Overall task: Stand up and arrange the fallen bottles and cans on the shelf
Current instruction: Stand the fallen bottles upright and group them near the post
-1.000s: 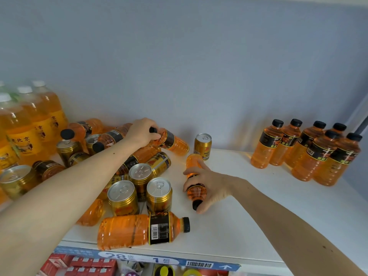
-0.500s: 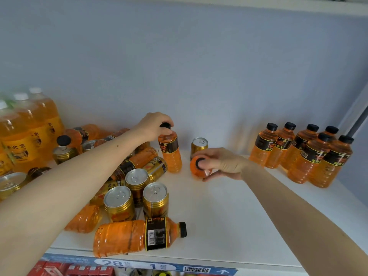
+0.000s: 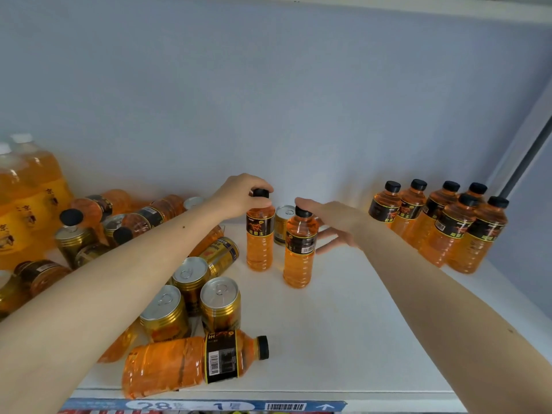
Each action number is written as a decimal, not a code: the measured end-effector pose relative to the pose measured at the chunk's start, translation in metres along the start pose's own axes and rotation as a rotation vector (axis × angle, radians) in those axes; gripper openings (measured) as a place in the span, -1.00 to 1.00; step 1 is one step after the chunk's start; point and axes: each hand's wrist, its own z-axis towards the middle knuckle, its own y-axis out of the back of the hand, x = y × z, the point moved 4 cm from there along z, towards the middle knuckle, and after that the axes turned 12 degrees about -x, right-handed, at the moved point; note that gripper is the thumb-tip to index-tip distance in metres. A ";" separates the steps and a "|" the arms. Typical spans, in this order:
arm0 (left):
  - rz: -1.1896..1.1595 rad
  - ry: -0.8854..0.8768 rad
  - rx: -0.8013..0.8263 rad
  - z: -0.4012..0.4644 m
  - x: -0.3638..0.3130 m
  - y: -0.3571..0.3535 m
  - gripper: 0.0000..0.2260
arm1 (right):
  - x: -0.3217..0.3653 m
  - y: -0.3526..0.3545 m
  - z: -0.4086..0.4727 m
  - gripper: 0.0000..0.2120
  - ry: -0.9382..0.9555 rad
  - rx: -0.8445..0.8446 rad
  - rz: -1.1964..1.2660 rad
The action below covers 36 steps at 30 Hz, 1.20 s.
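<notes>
Two small orange bottles with black caps stand upright mid-shelf. My left hand (image 3: 239, 196) grips the cap of the left bottle (image 3: 260, 243). My right hand (image 3: 334, 224) holds the right bottle (image 3: 299, 258), thumb over its cap and fingertips at its side. One orange bottle (image 3: 191, 364) lies on its side at the front edge. Three gold cans (image 3: 219, 304) stand in a cluster beside it, and another can (image 3: 222, 253) lies tipped behind them. More fallen bottles and cans (image 3: 149, 215) are piled at the back left, partly hidden by my left forearm.
Several upright orange bottles (image 3: 442, 228) stand grouped at the back right. Large yellow-labelled bottles (image 3: 27, 204) fill the far left. A single gold can (image 3: 282, 225) stands behind the two held bottles. The white shelf (image 3: 358, 324) has a price strip (image 3: 209, 406) along its front edge.
My right hand has turned its bottle upright and set it on the shelf next to the left one. My left hand still holds its standing bottle's cap. The view moved closer.
</notes>
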 end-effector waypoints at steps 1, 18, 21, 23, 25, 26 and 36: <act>-0.014 0.015 0.018 -0.001 0.002 -0.001 -0.66 | 0.004 -0.001 -0.001 -0.39 0.060 -0.057 -0.080; -0.033 -0.057 0.022 -0.001 -0.019 -0.003 -0.73 | 0.028 0.027 -0.034 -0.62 0.511 -0.510 -0.818; -0.044 -0.078 0.041 0.000 -0.038 -0.011 -0.73 | 0.015 0.049 -0.037 -0.65 0.484 -0.488 -0.803; -0.066 -0.080 0.048 0.000 -0.054 -0.018 -0.73 | 0.006 0.065 -0.037 -0.69 0.461 -0.475 -0.798; -0.088 -0.082 0.050 0.001 -0.071 -0.027 -0.74 | -0.001 0.084 -0.037 -0.74 0.442 -0.475 -0.812; -0.100 -0.081 0.050 0.002 -0.081 -0.033 -0.74 | -0.005 0.094 -0.036 -0.74 0.442 -0.475 -0.833; -0.061 -0.056 -0.025 0.028 -0.177 -0.112 -0.77 | -0.041 0.198 -0.012 -0.80 0.452 -0.453 -0.902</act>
